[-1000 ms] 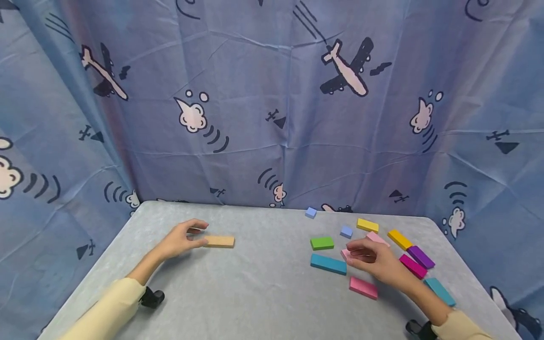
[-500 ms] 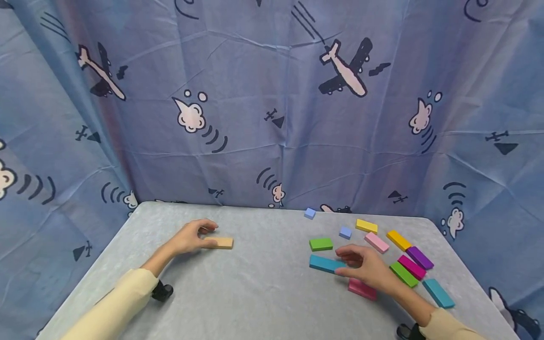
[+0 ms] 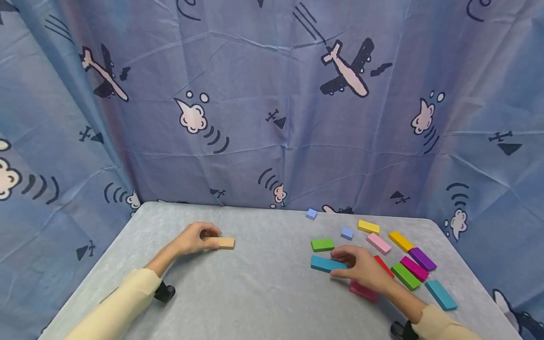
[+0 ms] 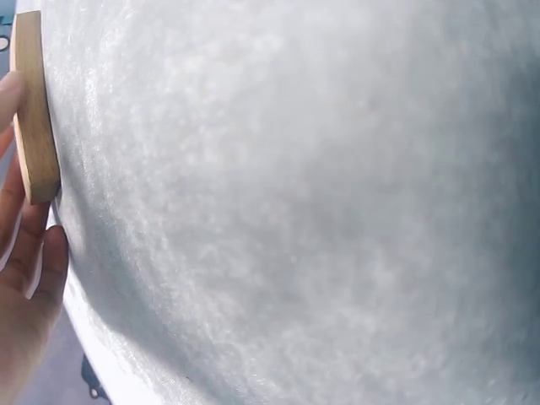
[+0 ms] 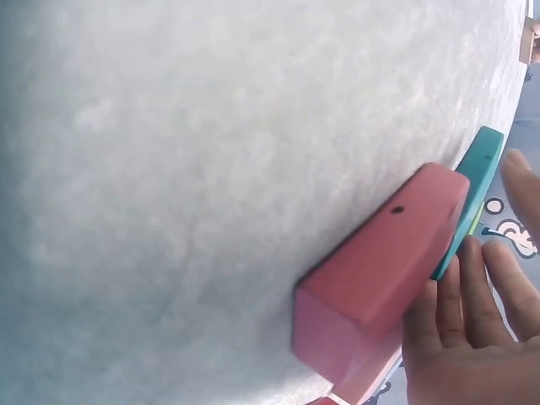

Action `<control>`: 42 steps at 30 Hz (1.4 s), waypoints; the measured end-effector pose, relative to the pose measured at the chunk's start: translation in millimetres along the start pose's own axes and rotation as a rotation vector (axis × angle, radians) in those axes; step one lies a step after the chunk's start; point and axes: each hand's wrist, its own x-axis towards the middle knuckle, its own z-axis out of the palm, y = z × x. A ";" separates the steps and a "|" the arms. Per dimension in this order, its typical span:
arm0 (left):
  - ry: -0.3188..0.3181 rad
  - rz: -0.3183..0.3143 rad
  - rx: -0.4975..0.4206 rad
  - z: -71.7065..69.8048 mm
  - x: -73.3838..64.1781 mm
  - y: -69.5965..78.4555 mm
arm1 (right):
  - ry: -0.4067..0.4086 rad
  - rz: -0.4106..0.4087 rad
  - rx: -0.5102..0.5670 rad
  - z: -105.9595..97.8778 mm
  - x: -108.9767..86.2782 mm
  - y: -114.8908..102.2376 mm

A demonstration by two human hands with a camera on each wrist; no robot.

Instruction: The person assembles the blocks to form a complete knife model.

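My left hand point(image 3: 193, 239) is at the left end of a plain wooden block point(image 3: 226, 243). Its thumb overlaps the near side of the block, and the other fingers curve round behind. In the left wrist view the thumb lies against the wooden block point(image 4: 35, 110), with several fingers below its end. My right hand point(image 3: 361, 268) hovers at the right end of a blue block point(image 3: 325, 263), thumb and fingers parted around that end. In the right wrist view a gap shows between the thumb and the blue block point(image 5: 479, 173). A dark pink block point(image 3: 362, 291) lies partly hidden under this hand.
Around the right hand lie a green block point(image 3: 322, 244), a red block point(image 3: 384, 267), a light pink block point(image 3: 378, 243), a magenta block point(image 3: 414, 269) and a teal block point(image 3: 441, 294). Two small blue cubes, one blue cube point(image 3: 311, 214) near the back edge, lie farther off. A patterned curtain point(image 3: 255, 118) hangs behind.
My left hand has moved right, farther over the wooden block. My right hand has moved left to the blue block's end, uncovering the light pink, red and another green block.
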 end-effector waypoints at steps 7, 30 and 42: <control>-0.035 0.004 0.028 -2.5 1.7 -0.4 | -0.047 0.027 -0.075 0.0 4.8 -2.8; -0.043 0.032 0.039 -0.5 0.9 -1.1 | -0.048 -0.033 -0.068 -1.6 16.4 -5.3; -0.044 0.037 -0.019 -0.2 -1.3 -6.7 | 0.005 -0.049 -0.003 11.1 34.7 -16.3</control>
